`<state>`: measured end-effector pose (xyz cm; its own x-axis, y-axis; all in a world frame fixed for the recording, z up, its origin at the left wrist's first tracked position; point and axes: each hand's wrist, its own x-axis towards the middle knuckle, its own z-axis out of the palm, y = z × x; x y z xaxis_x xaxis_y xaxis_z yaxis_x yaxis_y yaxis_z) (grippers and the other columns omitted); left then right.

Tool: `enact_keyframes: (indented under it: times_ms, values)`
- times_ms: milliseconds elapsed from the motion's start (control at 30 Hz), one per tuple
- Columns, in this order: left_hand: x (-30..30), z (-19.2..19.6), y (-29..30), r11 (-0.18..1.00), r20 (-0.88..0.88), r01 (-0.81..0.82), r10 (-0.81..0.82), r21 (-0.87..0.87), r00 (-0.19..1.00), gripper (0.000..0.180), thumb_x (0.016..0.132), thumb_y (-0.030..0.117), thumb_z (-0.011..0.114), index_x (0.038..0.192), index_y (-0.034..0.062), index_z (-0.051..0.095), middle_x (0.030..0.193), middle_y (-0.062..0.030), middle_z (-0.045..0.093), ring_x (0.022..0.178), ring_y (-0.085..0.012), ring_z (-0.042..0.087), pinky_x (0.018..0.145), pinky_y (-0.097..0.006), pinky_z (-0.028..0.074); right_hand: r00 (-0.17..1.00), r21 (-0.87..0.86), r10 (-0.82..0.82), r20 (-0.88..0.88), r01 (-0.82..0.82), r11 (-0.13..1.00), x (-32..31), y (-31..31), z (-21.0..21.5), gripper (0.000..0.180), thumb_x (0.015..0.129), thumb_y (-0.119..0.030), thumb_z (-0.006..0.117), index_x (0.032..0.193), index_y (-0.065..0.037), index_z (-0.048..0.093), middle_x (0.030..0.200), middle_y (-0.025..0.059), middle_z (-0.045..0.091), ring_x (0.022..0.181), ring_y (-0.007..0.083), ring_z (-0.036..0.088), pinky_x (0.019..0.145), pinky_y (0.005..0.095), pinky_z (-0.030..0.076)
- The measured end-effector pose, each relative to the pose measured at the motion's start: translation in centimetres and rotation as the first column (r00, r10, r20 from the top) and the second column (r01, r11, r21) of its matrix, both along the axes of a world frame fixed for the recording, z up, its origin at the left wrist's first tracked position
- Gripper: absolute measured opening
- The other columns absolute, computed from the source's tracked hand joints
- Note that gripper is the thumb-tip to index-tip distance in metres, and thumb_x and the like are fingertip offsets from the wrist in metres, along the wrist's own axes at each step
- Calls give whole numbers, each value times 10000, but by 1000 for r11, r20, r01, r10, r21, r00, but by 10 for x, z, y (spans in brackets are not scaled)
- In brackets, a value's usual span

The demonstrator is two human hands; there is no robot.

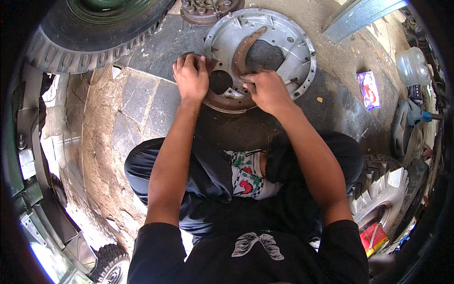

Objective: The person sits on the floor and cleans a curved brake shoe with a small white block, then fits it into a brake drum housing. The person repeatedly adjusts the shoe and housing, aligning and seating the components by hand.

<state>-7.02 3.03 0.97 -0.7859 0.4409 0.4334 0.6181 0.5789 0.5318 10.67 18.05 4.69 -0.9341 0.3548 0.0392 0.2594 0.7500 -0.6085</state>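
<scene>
A round silvery cast-metal housing [305, 52] with holes around its rim lies on the floor in front of me. A rusty curved shoe-like metal piece [240, 54] rests on it, its upper end near the middle of the housing. My right hand [270, 91] is closed around the lower end of this piece, fingers pinched. At the housing's left edge, my left hand [191, 78] curls over a second rusty metal piece [211, 62], mostly hidden under the fingers. A rust-brown curved band [227, 102] runs along the near rim, between my hands.
A large tyre [106, 52] with a green rim stands at the upper left. Behind the housing sits a rusty round bolted part [212, 10]. To the right are a metal beam [362, 19], a purple packet [368, 90], a clear plastic jar [412, 67] and a geared wheel [383, 199].
</scene>
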Motion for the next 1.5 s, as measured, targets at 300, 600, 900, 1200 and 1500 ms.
enact_keyframes:
  times_ms: [300,600,900,1200,1500]
  values:
    - [14,35,10,991,251,59,-88,118,964,187,973,184,655,979,1,689,946,-220,723,918,-434,684,839,-510,525,976,251,-50,210,-4,968,24,54,2,210,834,-98,731,1036,-104,788,1041,190,717,1015,414,665,891,498,533]
    - [21,33,8,982,198,180,-188,58,962,223,999,249,665,1075,41,700,983,-208,745,973,-395,731,841,-432,554,940,221,-57,338,-21,975,53,77,41,218,775,-136,781,968,-36,778,996,228,724,995,418,689,890,465,551]
    - [27,42,12,978,394,210,-198,13,897,240,947,248,659,1079,48,679,1045,-223,731,1041,-431,690,956,-515,510,973,64,-147,180,138,988,28,50,22,455,810,-315,830,1172,-65,714,952,240,732,955,413,720,871,480,565]
    - [11,31,-32,802,430,20,299,-597,852,688,901,590,662,1220,-19,640,1240,-322,668,1186,-463,644,1029,-520,493,933,197,-227,279,176,965,20,51,-1,213,849,-136,696,987,11,762,950,299,724,935,458,721,876,518,581]
    - [-22,-9,-15,940,411,-161,280,-301,867,622,964,564,596,1194,-4,699,1178,-298,698,1194,-493,620,1048,-516,470,940,108,-271,209,254,961,23,58,-15,205,861,-126,681,984,14,767,960,300,721,990,455,701,916,523,559]
